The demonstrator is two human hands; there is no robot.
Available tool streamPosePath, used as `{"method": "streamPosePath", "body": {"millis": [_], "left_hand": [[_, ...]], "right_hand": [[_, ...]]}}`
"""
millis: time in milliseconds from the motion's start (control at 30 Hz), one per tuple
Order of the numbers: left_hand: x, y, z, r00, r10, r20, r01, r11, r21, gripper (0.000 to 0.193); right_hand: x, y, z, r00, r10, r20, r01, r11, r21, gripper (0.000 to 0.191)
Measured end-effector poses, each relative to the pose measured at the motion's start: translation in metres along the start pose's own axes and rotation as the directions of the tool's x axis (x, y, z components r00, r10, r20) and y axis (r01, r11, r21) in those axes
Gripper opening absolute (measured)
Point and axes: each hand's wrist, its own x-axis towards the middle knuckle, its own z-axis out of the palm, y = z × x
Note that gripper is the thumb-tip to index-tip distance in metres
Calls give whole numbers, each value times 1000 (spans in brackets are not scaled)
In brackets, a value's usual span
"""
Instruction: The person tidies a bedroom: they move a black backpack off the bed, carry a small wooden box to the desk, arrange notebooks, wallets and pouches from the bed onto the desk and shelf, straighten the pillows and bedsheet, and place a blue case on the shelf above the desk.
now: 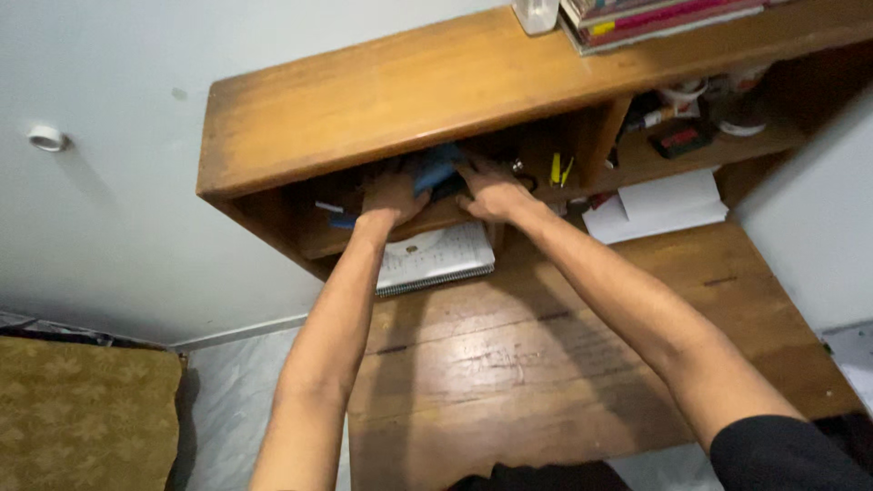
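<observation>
Simply a soft blue bundle (435, 169)

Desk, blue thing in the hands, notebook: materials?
Desk: wood, glossy varnish, grain and scuffs visible. Blue thing: held between left hand and right hand, matte, maybe fabric or plastic; mostly hidden. Notebook: paper with a spiral binding, likely wire.

Bare forearms, short black sleeve at right shoulder.
</observation>
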Motion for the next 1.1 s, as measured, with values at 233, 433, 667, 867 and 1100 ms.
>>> {"method": "streamPosePath", "body": {"millis": [233, 433, 667, 867, 1100], "left_hand": [[-25, 20, -33, 996, 33, 80, -24, 993, -116, 80], [-119, 22, -1, 885, 345, -312, -434, 853, -289, 75], [-266, 51, 131, 968, 249, 40, -186, 811, -555, 68], [-315, 66, 185, 978, 201, 55, -137, 821, -554, 66], [-311, 59, 177, 971, 199, 131, -101, 842, -530, 71]], "right_hand": [[-30, -30, -30, 997, 40, -72, -26, 980, 195, 83], [-110, -61, -41, 983, -121, -135, 158, 940, 303, 76], [-236, -86, 81, 950, -36, 309, -68, 945, 321, 74], [-278, -90, 144, 910, -62, 409, -56, 961, 271, 71], [-254, -102, 135, 861, -59, 505, 10, 995, 99, 77]]}}
